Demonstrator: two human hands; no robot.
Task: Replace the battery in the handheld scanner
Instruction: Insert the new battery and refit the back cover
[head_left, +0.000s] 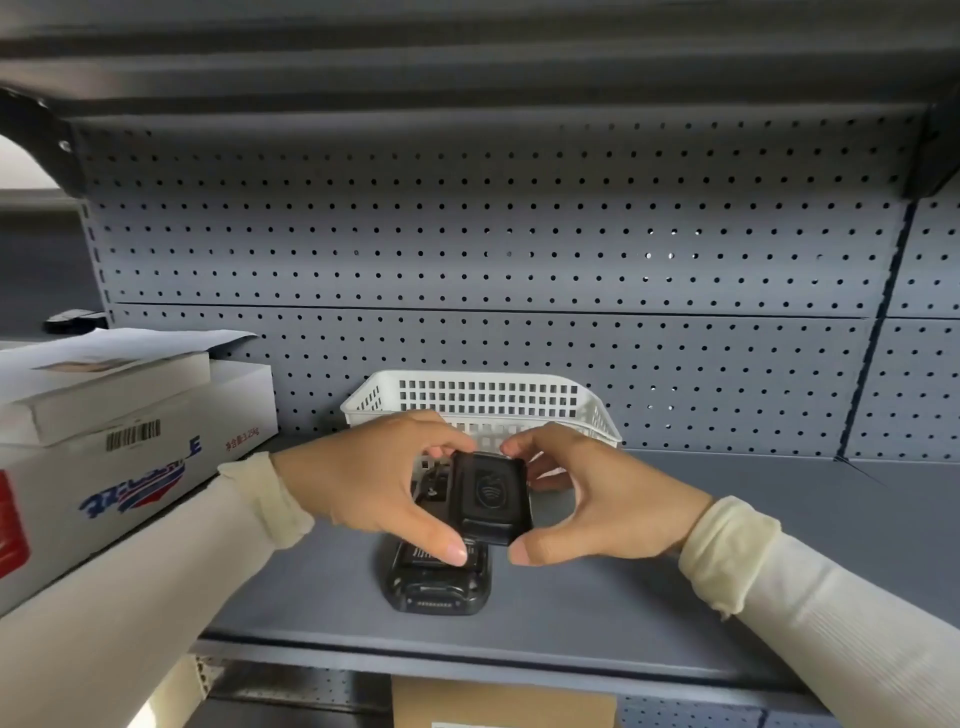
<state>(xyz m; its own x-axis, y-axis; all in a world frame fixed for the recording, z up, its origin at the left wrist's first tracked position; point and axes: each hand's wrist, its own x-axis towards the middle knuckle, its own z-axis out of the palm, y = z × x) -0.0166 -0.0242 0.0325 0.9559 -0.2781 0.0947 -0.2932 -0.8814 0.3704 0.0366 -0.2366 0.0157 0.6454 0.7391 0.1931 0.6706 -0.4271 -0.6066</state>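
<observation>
A black handheld scanner (436, 582) lies face down on the grey shelf (597, 613), its back open with a label showing inside. Just above it I hold a black battery cover (491, 493) with an embossed logo, tilted upward. My left hand (374, 483) pinches the cover's left side and lower edge between thumb and fingers. My right hand (597, 499) grips its right side and upper corner. Both hands hide the scanner's upper half.
A white perforated plastic basket (488, 397) stands behind my hands against the pegboard back wall (519, 234). Stacked white cartons (119, 441) fill the shelf's left side. A brown box (504, 701) sits on the shelf below. Another shelf hangs overhead.
</observation>
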